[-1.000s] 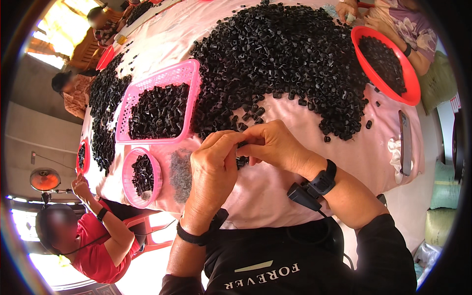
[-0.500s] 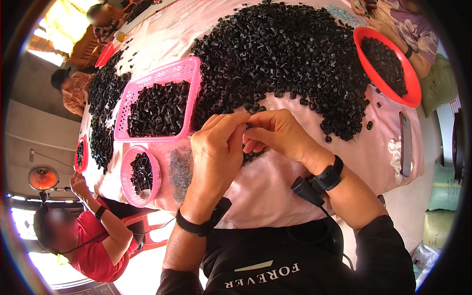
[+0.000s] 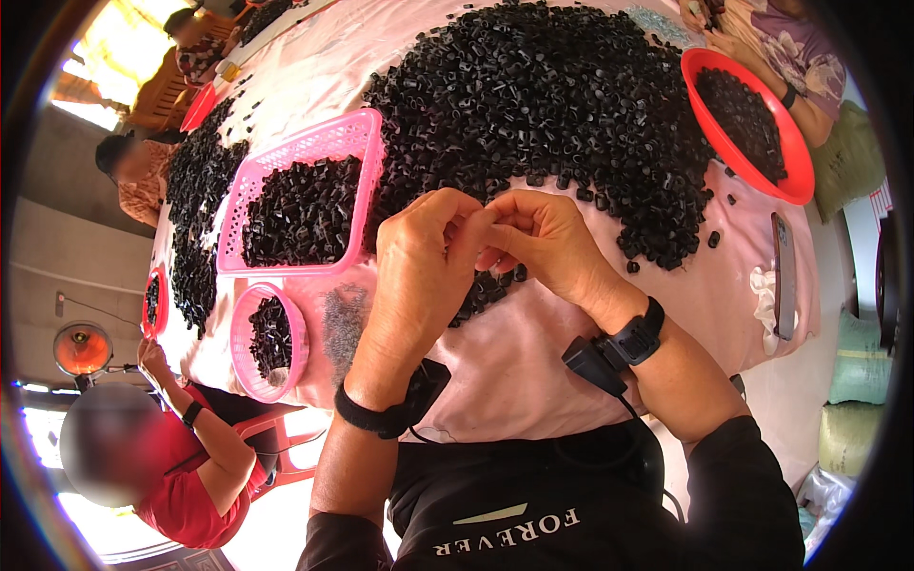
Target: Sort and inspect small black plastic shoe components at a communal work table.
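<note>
My left hand (image 3: 426, 255) and my right hand (image 3: 546, 243) meet over the near edge of a big heap of small black plastic parts (image 3: 543, 90). Both are closed, thumbs and forefingers pinched together at the fingertips. What lies between them is hidden by the fingers. A few loose black parts (image 3: 473, 303) lie on the cloth just below my hands. Left of my left hand stands a pink rectangular basket (image 3: 367, 195) with black parts inside. Nearer to me is a round pink basket (image 3: 301, 328), also holding black parts.
Small grey metal-looking pieces (image 3: 345, 324) lie beside the round basket. A red oval tray (image 3: 798, 167) of black parts stands at the far right, near another person's arm. A phone-like dark slab (image 3: 784, 276) lies at the right edge of the pink cloth (image 3: 685, 333). Co-workers sit at left.
My hands have shifted slightly and my left fingers now cover more of the pinch. The dark bit between my fingertips no longer shows. The loose parts below are more exposed.
</note>
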{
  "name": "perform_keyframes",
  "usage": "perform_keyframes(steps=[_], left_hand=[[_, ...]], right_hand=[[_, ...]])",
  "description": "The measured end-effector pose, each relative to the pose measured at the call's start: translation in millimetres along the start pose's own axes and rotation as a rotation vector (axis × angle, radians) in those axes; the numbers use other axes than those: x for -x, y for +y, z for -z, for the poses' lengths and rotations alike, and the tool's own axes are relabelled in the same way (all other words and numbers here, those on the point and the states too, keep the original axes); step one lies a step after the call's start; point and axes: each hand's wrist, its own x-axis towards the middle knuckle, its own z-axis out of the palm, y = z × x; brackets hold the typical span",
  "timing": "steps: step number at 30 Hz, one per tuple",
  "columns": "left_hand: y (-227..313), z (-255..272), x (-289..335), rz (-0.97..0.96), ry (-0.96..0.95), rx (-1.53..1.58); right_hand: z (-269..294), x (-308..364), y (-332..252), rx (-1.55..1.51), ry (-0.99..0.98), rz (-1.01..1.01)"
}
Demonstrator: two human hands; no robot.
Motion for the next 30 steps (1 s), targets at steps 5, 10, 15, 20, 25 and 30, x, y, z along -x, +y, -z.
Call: perform_keyframes(steps=[5,10,15,20,25,30], left_hand=[[-22,1,3,-0.053,0.048,-0.105],[-33,-7,16,-0.168,-0.164,-0.310],[-32,-5,19,-0.132,-0.230,-0.454],[-32,2,11,-0.095,-0.190,-0.465],[-38,-5,-1,-0.114,-0.049,-0.389],[-47,-19,-13,-0.196,-0.025,-0.443]], right_hand=[[0,0,-11,0.031,0.096,0.049],[3,-1,-5,0.118,0.137,0.086],[3,-1,-8,0.125,0.141,0.079],[5,-4,-11,0.118,0.212,0.114],[6,-5,-10,0.128,0.277,0.144],[9,-7,-4,0.130,0.320,0.168]])
